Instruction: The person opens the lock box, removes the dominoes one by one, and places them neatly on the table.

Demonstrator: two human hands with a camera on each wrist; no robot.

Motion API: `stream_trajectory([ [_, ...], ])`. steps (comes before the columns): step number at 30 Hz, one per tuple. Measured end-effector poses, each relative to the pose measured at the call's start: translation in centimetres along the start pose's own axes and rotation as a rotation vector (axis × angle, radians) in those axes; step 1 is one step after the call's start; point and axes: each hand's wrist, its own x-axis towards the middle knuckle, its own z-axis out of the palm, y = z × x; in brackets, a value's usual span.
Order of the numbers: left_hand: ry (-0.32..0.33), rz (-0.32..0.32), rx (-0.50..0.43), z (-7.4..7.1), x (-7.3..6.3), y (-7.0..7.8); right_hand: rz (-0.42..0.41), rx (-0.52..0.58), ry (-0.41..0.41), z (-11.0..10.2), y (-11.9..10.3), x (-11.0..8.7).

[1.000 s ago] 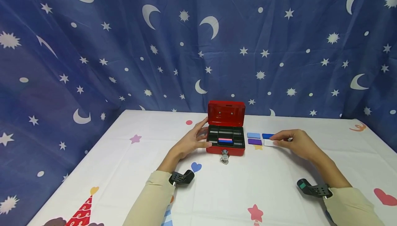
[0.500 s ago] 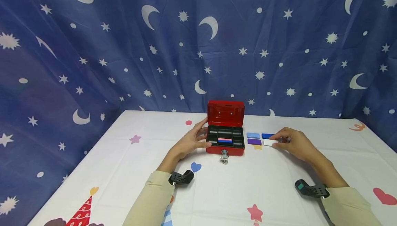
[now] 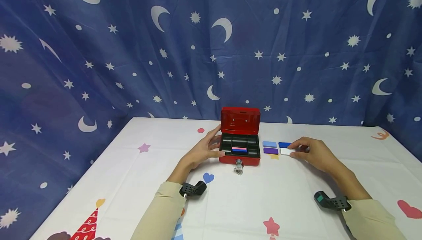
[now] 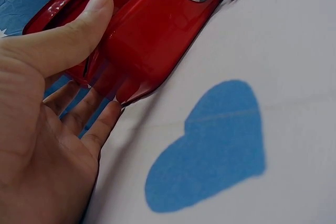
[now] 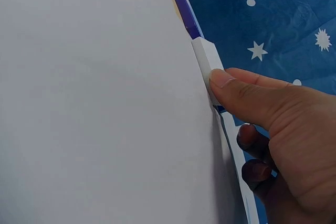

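A red cash box [image 3: 224, 159] stands with its lid up. Its black tray holds a pink and a blue block [image 3: 239, 149]. My left hand [image 3: 205, 148] rests at the box's left side, with straight fingers along the wall and the thumb over the front left rim. In the right wrist view, my right hand [image 5: 283, 124] pinches a flat white rectangular block [image 5: 207, 64] between thumb and index finger. This block is beside a purple block [image 3: 270, 151] and in front of a dark blue one [image 3: 284, 144]. A light blue block [image 3: 269, 144] lies behind the purple one.
From the box's front lock hangs a key on a ring [image 3: 238, 170]. A white cloth printed with hearts and stars covers the table [image 3: 244, 203]. Behind the table's far edge hangs a dark blue curtain [image 3: 184, 86] with moons and stars.
My right hand has shifted slightly at the white block, and more of the block's top now shows. The left hand and the cash box have stayed in place.
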Motion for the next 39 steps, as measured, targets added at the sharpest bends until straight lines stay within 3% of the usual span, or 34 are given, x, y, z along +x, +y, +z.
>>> stream_trajectory([
  [39, 0.013, -0.015, 0.001, -0.06, 0.0, -0.07, -0.001, -0.026, 0.011, -0.45, -0.37, 0.11],
])
